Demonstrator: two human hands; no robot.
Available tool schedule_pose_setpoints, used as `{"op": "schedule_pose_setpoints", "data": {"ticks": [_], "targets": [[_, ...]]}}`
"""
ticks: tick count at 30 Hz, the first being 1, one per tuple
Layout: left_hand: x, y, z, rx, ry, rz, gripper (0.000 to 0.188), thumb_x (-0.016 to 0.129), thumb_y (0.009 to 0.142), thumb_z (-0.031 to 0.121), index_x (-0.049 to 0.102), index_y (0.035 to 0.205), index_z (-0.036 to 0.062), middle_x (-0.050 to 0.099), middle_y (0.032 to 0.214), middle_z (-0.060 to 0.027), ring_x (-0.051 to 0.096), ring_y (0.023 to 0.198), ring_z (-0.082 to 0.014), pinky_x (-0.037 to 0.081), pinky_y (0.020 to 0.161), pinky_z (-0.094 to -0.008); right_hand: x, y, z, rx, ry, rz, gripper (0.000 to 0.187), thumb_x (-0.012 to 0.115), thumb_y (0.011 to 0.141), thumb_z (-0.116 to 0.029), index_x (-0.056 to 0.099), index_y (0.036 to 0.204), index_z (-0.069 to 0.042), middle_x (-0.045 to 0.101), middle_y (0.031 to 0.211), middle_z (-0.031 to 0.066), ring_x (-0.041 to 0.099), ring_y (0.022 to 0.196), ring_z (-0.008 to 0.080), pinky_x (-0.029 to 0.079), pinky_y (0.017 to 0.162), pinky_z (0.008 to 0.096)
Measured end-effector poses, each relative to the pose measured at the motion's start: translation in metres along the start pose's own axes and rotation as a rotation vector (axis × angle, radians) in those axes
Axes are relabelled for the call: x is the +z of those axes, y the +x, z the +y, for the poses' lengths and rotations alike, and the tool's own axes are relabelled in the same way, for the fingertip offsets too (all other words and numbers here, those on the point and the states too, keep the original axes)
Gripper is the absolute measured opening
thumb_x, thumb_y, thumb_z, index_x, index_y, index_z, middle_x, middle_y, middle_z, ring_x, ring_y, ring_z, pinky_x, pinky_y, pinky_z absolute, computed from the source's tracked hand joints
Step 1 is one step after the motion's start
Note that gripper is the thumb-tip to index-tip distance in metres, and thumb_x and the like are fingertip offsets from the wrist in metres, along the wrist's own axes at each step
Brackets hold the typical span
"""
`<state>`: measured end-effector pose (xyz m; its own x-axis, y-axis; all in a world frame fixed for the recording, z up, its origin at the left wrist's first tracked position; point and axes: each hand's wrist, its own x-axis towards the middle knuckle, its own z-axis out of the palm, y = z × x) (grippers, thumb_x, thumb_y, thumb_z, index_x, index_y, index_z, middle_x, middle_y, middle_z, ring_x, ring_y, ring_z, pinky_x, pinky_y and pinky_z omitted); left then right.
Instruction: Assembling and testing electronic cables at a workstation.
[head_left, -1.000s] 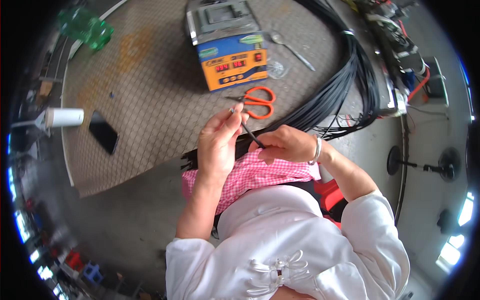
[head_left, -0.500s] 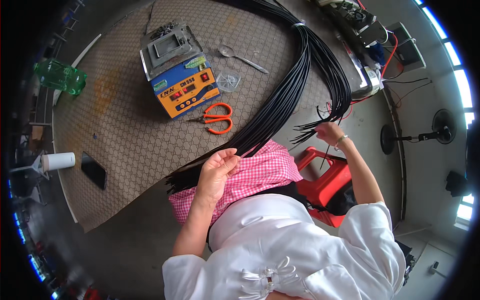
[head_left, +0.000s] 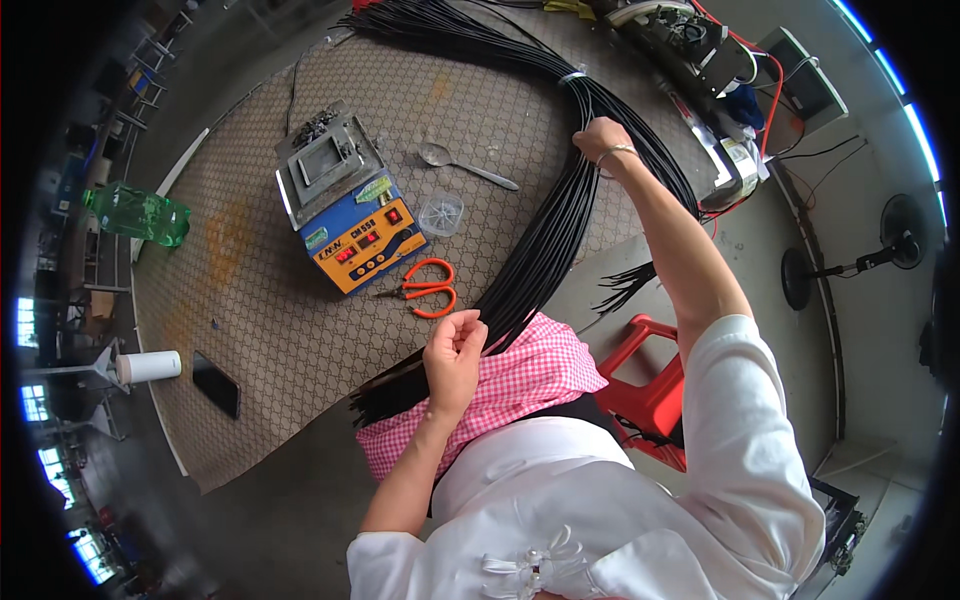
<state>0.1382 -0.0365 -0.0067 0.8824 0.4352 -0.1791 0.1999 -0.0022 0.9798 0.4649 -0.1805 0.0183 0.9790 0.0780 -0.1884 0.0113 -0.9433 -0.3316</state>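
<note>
A long bundle of thin black cables curves across the table and over my lap. A white tie gathers it near the far end. My right hand reaches far forward and is closed on black cables just below that tie; how many strands it grips is hidden. My left hand is beside the near part of the bundle, above the pink checked cloth on my lap. Its fingers are pinched together, and what they hold, if anything, is too small to make out. Loose cable ends hang at the right.
On the patterned table stand a blue and orange solder pot, orange-handled scissors, a spoon, a clear plastic dish, a phone, a white cup and a green bottle. A red stool is at right.
My right hand has moved from the loose ends at the right forward and left to the bundle below the tie. The left hand stays near the bundle; the view has shifted a little.
</note>
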Motion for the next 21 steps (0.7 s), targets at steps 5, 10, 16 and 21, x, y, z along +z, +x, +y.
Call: {"op": "schedule_pose_setpoints", "data": {"ticks": [5,10,16,21], "targets": [[0.021,0.041,0.028,0.653,0.629,0.051,0.050,0.063,0.075,0.008,0.043,0.118,-0.0031,0.050,0.112,-0.0175,0.048,0.105,-0.0299,0.038,0.089,-0.0370,-0.032,-0.002,0.003,0.097,1.363,-0.416,0.020,0.058,0.079,-0.018,0.053,0.067,-0.002,0.056,0.060,0.0089,0.058,0.053,0.0177,0.046,0.043,0.0234],[0.031,0.059,0.033,0.248,0.299,-0.339,0.045,0.060,0.078,0.007,0.041,0.117,-0.0044,0.058,0.088,-0.0100,0.055,0.079,-0.0153,0.043,0.074,-0.0271,-0.038,0.024,0.047,0.057,1.836,-0.629,0.020,0.056,0.080,-0.015,0.048,0.068,-0.002,0.053,0.059,0.0076,0.055,0.051,0.0165,0.038,0.037,0.0207],[-0.050,0.004,0.056,0.243,0.507,-0.317,0.016,0.057,0.078,0.005,0.056,0.093,-0.0024,0.060,0.067,-0.0054,0.052,0.053,-0.0081,0.043,0.050,-0.0225,-0.047,0.015,0.094,0.189,1.046,-0.110,0.015,0.058,0.077,-0.014,0.052,0.074,-0.001,0.053,0.062,0.0079,0.054,0.054,0.0176,0.042,0.043,0.0254],[-0.070,-0.030,0.050,0.135,0.532,-0.209,0.012,0.061,0.076,0.007,0.059,0.085,-0.0008,0.062,0.074,-0.0156,0.062,0.065,-0.0245,0.048,0.057,-0.0314,-0.026,-0.070,0.011,-0.705,0.110,0.542,0.015,0.059,0.075,-0.014,0.056,0.086,-0.004,0.056,0.078,0.0140,0.054,0.076,0.0305,0.046,0.068,0.0354]]}}
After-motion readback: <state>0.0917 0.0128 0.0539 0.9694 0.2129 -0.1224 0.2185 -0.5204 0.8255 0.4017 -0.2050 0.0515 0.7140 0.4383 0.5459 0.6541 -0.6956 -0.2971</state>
